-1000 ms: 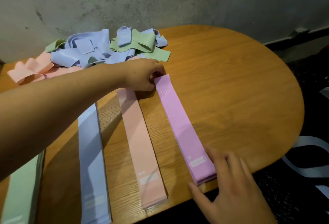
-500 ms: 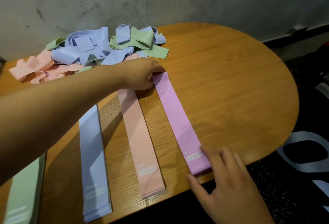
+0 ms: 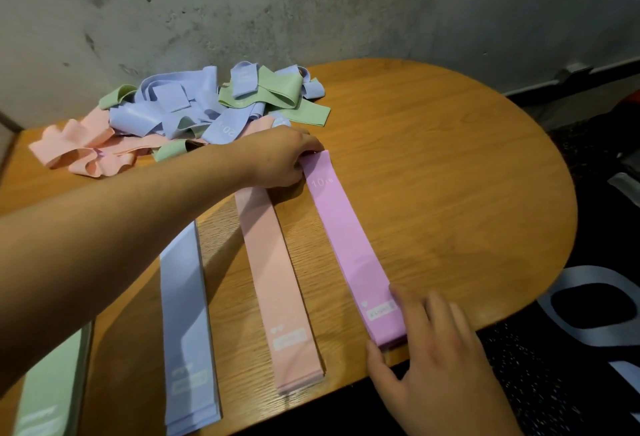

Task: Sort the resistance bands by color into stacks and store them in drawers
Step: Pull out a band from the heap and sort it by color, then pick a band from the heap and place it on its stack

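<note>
Two hands in view, both bare.
- Left hand (image 3: 278, 158): bare; a few small dark specks on back, near knuckles.
- Left forearm (image 3: 121, 234): bare along whole visible length, up to frame edge; looks broad so close to camera.
- Right hand (image 3: 436, 359): bare; thumb and four fingers visible, tips rounded.
- Right wrist (image 3: 485, 411): bare down to bottom edge.
- Nails too blurred to make out.
</note>
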